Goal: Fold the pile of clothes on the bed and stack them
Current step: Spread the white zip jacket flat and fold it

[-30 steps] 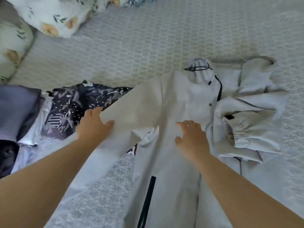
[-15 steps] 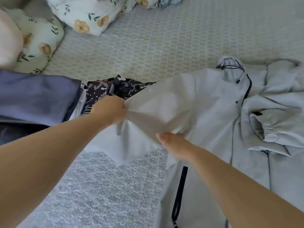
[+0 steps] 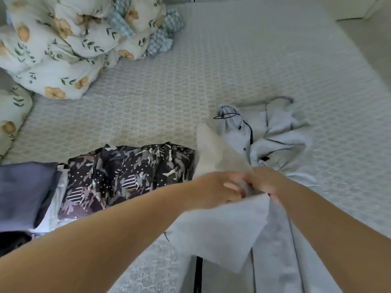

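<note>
A light grey jacket [image 3: 275, 132] with black trim and a drawstring hood lies spread on the bed, right of centre. Its left sleeve [image 3: 220, 227] is lifted over the jacket's front. My left hand [image 3: 215, 190] grips the sleeve fabric from the left. My right hand [image 3: 264, 182] meets it and pinches the same fabric. The two hands touch above the jacket's middle. A dark patterned garment [image 3: 127, 176] lies to the left, beside a folded grey-blue piece [image 3: 23, 191] and other clothes.
Floral pillows and a bunched duvet [image 3: 69, 43] fill the bed's far left corner. The quilted bedspread [image 3: 211, 70] stretches across the middle and far side. The bed's right edge and the floor [image 3: 368, 39] show at the upper right.
My left hand has carried the sleeve rightward over the jacket's front. My right hand has risen from the jacket and joined it on the fabric. The camera has tilted up.
</note>
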